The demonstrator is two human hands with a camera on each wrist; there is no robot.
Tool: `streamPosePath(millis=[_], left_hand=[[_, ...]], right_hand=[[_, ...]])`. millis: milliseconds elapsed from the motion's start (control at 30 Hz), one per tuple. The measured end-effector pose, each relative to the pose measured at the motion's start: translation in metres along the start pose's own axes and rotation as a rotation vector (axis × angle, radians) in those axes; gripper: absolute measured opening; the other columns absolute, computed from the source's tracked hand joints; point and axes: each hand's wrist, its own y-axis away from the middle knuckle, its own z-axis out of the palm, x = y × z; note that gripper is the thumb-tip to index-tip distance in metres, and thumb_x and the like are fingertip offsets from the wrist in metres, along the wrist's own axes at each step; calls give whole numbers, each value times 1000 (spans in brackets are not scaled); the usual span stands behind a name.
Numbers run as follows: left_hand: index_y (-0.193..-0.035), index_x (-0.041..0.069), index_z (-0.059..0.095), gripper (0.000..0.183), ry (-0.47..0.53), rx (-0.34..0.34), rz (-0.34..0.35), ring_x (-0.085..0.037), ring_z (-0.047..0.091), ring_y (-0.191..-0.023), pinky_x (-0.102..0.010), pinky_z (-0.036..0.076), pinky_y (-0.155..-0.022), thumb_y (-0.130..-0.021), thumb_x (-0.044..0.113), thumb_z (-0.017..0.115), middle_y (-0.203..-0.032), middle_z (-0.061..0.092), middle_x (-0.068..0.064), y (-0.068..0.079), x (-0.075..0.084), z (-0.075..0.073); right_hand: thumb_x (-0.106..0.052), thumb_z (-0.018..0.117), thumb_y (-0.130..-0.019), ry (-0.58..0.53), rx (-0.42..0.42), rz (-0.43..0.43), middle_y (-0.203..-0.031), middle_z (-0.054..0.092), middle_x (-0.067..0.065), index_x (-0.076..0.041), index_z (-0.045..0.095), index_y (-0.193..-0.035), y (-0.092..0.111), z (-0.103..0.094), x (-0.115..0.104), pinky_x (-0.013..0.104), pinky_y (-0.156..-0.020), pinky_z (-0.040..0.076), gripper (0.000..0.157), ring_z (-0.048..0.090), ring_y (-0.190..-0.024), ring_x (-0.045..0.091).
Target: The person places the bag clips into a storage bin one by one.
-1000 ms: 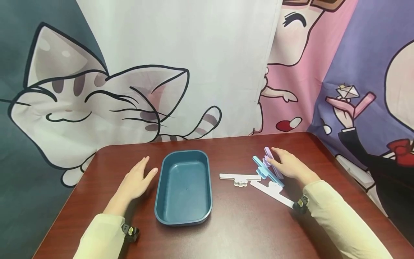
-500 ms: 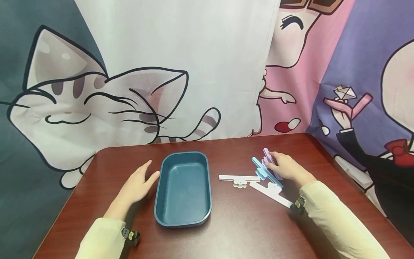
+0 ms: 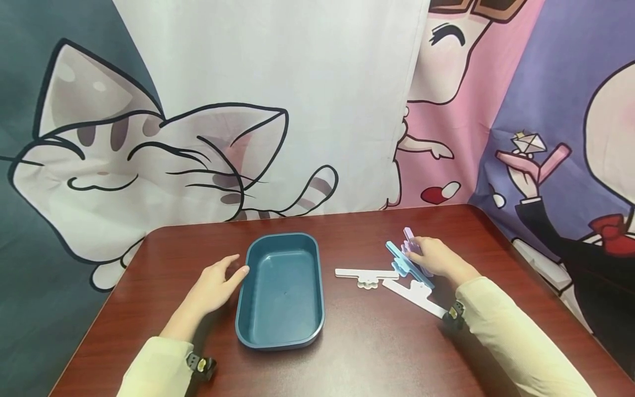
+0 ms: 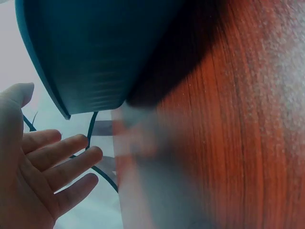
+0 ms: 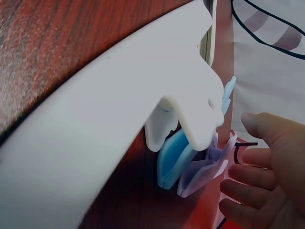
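Purple clip (image 3: pixel 408 234) lies on the right part of the brown table (image 3: pixel 367 347) in the head view, slanting and partly covered by the right hand (image 3: pixel 439 257). That hand is lowered over it with the thumb toward the blue clip (image 3: pixel 410 266), which lies just beside the purple one at a similar slant. Nearer the person is a white clip (image 3: pixel 418 294), also slanted, and to its left another white clip (image 3: pixel 367 274) lies crosswise, close to the blue clip's side. Left of them all stands a deep teal bin (image 3: pixel 283 295) with rounded corners. The left hand (image 3: pixel 214 284) is at its left side, thumb near the rim, fingers loosely bent. Both sleeves are pale, and a cartoon-printed cloth (image 3: pixel 278 66) hangs behind the table.

In the left wrist view, the palm shows with the fingers spread slightly and the thumb well away from them. A narrow strip of cloth appears between thumb and bin wall.

In the right wrist view, one white clip fills the foreground, with the blue and purple clips beyond. The right hand is relaxed, thumb apart, fingertips just beside the purple clip; whether they touch it, I cannot tell.
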Motion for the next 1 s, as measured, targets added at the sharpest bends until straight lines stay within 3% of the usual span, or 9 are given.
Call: streamPosePath(millis=[333,767,1000], left_hand=[[-127,1,54,49,47,12,26,-18,61,-87,-35,52,-74,-93,35,58,-103,68,-10,-1,6,3],[-123,-4,56,41,78,6,-1,-14,54,-72,-27,46,-66,-89,19,59,-86,65,-6,0,7,6],[-125,-5,54,41,141,-10,-32,-11,55,-63,-24,46,-61,-90,16,59,-81,64,-6,1,7,6]], right_hand=[[-20,65,-88,19,-11,-15,-105,64,28,14,54,-120,-2,3,1,55,-88,50,49,61,-85,31],[-16,66,-87,34,2,2,-97,66,23,11,60,-114,-7,5,-4,51,-83,54,39,61,-79,28],[-16,65,-88,58,-16,68,-105,64,26,8,59,-117,-9,6,-8,54,-85,52,39,62,-86,32]])
